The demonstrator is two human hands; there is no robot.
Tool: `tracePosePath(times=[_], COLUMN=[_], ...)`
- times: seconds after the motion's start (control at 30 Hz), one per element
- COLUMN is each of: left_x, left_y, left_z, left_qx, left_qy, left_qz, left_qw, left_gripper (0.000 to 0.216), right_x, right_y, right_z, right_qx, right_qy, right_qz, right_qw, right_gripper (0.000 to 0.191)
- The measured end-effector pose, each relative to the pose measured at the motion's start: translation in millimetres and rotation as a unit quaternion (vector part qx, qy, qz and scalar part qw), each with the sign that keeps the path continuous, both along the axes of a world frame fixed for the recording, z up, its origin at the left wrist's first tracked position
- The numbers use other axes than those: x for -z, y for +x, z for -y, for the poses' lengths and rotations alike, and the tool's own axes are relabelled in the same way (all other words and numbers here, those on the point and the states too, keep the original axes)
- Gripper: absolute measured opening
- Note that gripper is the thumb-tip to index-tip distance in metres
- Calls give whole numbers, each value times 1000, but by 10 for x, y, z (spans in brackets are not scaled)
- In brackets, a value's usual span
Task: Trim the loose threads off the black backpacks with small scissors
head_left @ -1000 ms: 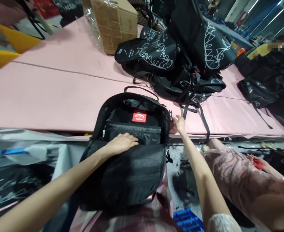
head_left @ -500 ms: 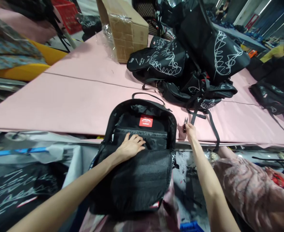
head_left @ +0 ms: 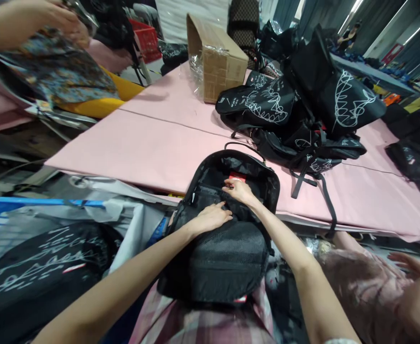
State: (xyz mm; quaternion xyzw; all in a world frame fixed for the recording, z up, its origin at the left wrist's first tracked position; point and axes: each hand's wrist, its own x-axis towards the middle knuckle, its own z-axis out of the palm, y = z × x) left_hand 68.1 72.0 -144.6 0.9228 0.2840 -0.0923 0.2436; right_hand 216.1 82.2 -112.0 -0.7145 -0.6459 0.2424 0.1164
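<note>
A black backpack [head_left: 227, 260] lies open on my lap, its far end leaning on the pink table edge. Inside it are a dark inner pocket and a red label [head_left: 237, 177]. My left hand [head_left: 212, 217] rests flat on the lining by the pocket edge, fingers stretched out. Just beyond it, in front of the red label, my right hand [head_left: 239, 191] is closed around small thread snips, of which only a dark bit shows between the fingers.
More black backpacks [head_left: 267, 102] with white scribbles are piled on the pink table [head_left: 152, 153], beside a cardboard box [head_left: 224, 67]. At left, a blue crate [head_left: 2, 205] holds another backpack. One person's hands [head_left: 52, 24] show at upper left; another person sits close at right.
My right hand has moved left from the table into the backpack with the snips. My left hand stays on the lining. The view has turned left, bringing another person's hands in.
</note>
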Motion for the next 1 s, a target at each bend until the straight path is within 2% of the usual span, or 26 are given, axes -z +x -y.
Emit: tracePosePath(times=[0.07,0.13,0.3,0.43,0.53,0.77,0.9,1.0], left_x=[10,15,60,86,99,118,80,97], left_y=[-48,-129,-389,-433,-383,-323,-271,-208], left_z=[18,25,0,-64,-99,-29,-19,-88], left_qx=[-10,-20,-75,-171,-245,-238,-218,-206], left_qy=[4,9,18,59,98,81,84,69], left_qz=[8,18,16,37,51,30,-1,-38], left_qw=[1000,1000,997,983,963,967,972,975], left_gripper=[38,38,46,33,41,44,46,49], right_x=[81,135,206,250,271,299,163,-198], right_y=[-108,-122,147,298,318,303,306,406], right_z=[-92,-57,250,408,431,426,416,397], right_qx=[-20,-28,-10,14,15,8,22,68], right_qy=[-33,-48,-110,-132,-138,-124,-83,40], right_qz=[39,60,106,121,119,107,100,92], right_qw=[998,997,988,984,983,986,991,993], right_gripper=[36,31,25,27,28,29,33,51])
